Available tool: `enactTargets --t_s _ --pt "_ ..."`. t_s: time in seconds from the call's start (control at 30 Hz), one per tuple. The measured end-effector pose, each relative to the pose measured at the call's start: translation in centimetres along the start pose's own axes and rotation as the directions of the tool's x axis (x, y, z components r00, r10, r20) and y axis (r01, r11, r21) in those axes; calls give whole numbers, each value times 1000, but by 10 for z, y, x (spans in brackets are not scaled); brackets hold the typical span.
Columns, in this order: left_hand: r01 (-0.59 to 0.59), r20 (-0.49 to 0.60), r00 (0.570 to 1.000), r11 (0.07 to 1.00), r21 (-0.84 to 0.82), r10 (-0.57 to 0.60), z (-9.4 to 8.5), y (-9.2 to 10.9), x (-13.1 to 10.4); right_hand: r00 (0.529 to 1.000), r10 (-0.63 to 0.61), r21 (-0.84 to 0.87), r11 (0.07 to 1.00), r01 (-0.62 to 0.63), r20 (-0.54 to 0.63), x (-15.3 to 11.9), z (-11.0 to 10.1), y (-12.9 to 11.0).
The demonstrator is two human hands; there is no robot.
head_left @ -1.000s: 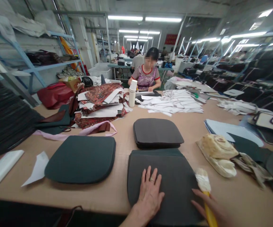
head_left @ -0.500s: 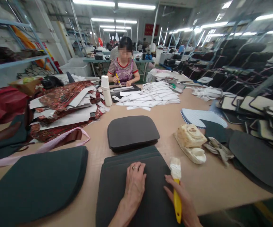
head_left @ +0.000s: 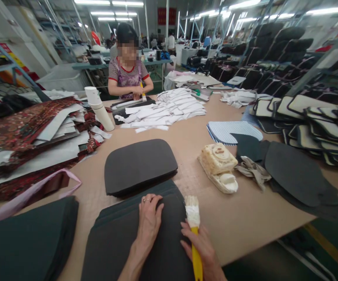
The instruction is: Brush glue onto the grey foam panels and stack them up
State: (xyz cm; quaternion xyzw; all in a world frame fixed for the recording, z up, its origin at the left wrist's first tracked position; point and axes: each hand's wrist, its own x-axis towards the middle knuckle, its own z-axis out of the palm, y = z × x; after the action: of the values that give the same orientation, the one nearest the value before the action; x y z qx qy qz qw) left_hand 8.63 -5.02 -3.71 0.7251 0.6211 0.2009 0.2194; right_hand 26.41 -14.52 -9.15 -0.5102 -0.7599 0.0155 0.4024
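Panels [head_left: 113, 242], dark grey and loosely stacked, lie at the near side of a brown counter [head_left: 230, 230] in the head view, their far edges stepped like shallow stairs. On top of this near stack rests the person's left hand [head_left: 149, 222], fingers bent and close together, not gripped around anything. At the near stack's right edge, the right hand [head_left: 206, 246] is closed around the yellow handle of a paintbrush [head_left: 196, 253], its whitened bristles pointing away from the person. Just beyond the near stack sits a smaller dark stack [head_left: 141, 164] with rounded corners. To the near stack's left is a thick dark-green stack [head_left: 25, 234], partly out of view. Beyond and right of the near stack are a cream, crusted lump [head_left: 217, 160] and a crumpled grey cloth [head_left: 253, 171]. Well beyond the near stack come a white bottle [head_left: 100, 111], overlapping white strips [head_left: 174, 107] and a co-worker [head_left: 128, 78].
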Motion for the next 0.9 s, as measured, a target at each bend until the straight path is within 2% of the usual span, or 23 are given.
enactTargets --t_s 0.13,0.27,0.37,0.43,0.5,0.6,0.73,0.83,0.9 --pt "3 -19 1000 1000 2 -3 4 2 3 999 -17 -60 998 20 36 4 -6 2" --pt "16 3 1000 1000 19 -16 2 15 -2 996 -82 -96 992 84 21 15 -14 1" --pt "-6 -26 1000 1000 -24 6 1 22 -16 997 -71 -4 997 71 7 28 -9 -6" --pt "-10 -73 997 1000 -26 8 0 20 -31 998 -39 103 994 34 46 33 3 -11" --pt "20 -88 996 1000 14 -18 -3 15 -46 996 17 165 986 -31 87 34 16 -15" --pt "91 -54 995 991 95 -86 -11 3 -68 989 37 164 985 -61 144 26 33 -15" --pt "134 -20 991 981 137 -133 -28 -14 -90 984 56 120 990 -76 168 12 39 -6" --pt "128 -81 990 985 115 -119 -42 -32 -108 989 95 50 994 -102 112 4 37 1" --pt "192 -191 966 977 91 -172 -50 -50 -122 989 100 5 995 -101 105 1 36 5"
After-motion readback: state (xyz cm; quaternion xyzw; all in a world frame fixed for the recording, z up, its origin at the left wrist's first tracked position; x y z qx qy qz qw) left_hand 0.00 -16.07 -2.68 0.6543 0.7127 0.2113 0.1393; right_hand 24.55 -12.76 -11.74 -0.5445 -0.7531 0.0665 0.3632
